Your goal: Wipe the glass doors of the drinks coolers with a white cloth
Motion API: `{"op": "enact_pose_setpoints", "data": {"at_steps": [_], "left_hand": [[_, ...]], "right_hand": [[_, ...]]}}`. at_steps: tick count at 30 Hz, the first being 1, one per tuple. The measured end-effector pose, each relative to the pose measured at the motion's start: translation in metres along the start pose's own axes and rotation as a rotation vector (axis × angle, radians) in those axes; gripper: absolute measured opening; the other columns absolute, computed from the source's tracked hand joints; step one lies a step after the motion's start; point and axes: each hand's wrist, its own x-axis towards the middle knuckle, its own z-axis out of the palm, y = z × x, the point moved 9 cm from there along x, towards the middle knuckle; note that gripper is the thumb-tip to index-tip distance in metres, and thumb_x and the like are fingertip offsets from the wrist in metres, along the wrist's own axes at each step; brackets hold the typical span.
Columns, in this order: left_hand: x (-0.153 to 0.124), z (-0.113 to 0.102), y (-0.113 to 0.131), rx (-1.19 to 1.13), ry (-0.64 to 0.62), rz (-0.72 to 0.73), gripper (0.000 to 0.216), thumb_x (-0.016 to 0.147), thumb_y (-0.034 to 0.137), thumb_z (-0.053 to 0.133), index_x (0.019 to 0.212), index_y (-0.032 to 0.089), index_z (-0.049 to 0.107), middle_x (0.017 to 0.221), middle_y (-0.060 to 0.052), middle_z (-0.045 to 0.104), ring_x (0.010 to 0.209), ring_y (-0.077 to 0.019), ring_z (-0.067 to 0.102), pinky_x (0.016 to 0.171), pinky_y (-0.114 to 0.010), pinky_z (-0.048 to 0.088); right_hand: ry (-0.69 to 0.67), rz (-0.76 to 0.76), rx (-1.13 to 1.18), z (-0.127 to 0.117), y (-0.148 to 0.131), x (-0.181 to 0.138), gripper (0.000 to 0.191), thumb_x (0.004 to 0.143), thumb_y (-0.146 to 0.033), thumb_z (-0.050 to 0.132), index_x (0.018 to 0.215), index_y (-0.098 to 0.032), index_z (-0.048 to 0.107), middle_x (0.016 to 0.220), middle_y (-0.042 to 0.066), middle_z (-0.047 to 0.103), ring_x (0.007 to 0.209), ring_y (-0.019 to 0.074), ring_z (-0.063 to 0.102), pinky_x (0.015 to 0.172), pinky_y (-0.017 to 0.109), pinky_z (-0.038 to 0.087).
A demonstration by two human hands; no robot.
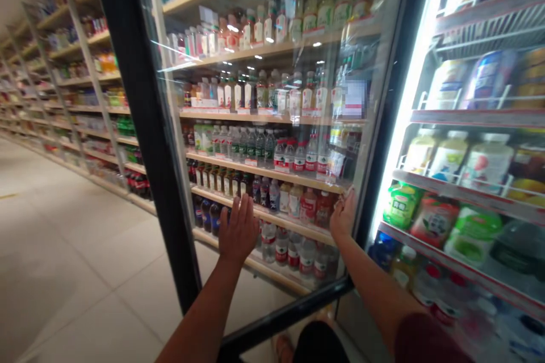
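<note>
A glass cooler door (pixel 272 136) with a black frame stands swung open in front of me. My left hand (pixel 239 229) is held up flat at the lower middle of the pane, fingers stretched and holding nothing; whether its palm touches the glass I cannot tell. Near the pane's right edge is my right hand (pixel 343 216), its fingers bent together against the glass. Something small and pale shows at those fingertips, too blurred to name. Bottles in rows (pixel 293 156) appear in the pane, behind both hands.
To the right, the lit cooler (pixel 464 181) holds bottles, cans and pouches on wire-fronted shelves. Long store shelves (pixel 76 68) run along the left beside a pale tiled floor (pixel 85 272). The door's black bottom rail (pixel 289 315) crosses just above my legs.
</note>
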Motion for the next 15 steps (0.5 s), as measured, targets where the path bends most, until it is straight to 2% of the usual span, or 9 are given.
{"op": "enact_pose_setpoints", "data": {"at_steps": [4,8,11,15], "left_hand": [[0.0,-0.001,0.001,-0.002,-0.009,-0.004,0.073,0.097,0.028,0.054,0.158,0.012,0.018,0.151,-0.016,0.042,0.148,-0.0264,0.028,0.125,-0.045,0.008],[0.002,-0.003,0.003,0.001,-0.001,0.003,0.073,0.096,0.026,0.054,0.158,0.011,0.018,0.151,-0.017,0.042,0.148,-0.0266,0.027,0.126,-0.045,0.007],[0.003,-0.004,0.003,0.005,0.01,0.008,0.075,0.095,0.025,0.056,0.157,0.01,0.018,0.15,-0.018,0.042,0.149,-0.0258,0.024,0.126,-0.044,0.006],[0.002,-0.003,0.001,0.009,0.004,0.008,0.076,0.095,0.026,0.057,0.158,0.011,0.018,0.15,-0.017,0.042,0.149,-0.0257,0.023,0.126,-0.045,0.007]], "right_hand": [[0.021,0.048,-0.014,-0.004,0.013,0.018,0.06,0.1,-0.033,0.026,0.155,-0.008,0.027,0.155,0.025,0.035,0.15,0.0296,0.026,0.119,0.063,0.027],[0.044,0.056,-0.018,-0.001,0.003,0.066,0.06,0.099,-0.032,0.026,0.154,-0.008,0.029,0.157,0.023,0.033,0.151,0.0304,0.022,0.12,0.063,0.024],[0.04,0.025,-0.004,0.007,-0.022,0.106,0.059,0.098,-0.028,0.027,0.154,-0.008,0.03,0.159,0.02,0.032,0.152,0.0284,0.019,0.122,0.06,0.022],[0.046,-0.139,0.036,0.019,-0.088,0.135,0.06,0.096,-0.02,0.028,0.155,-0.011,0.028,0.16,0.017,0.031,0.154,0.0257,0.014,0.123,0.059,0.02]]}}
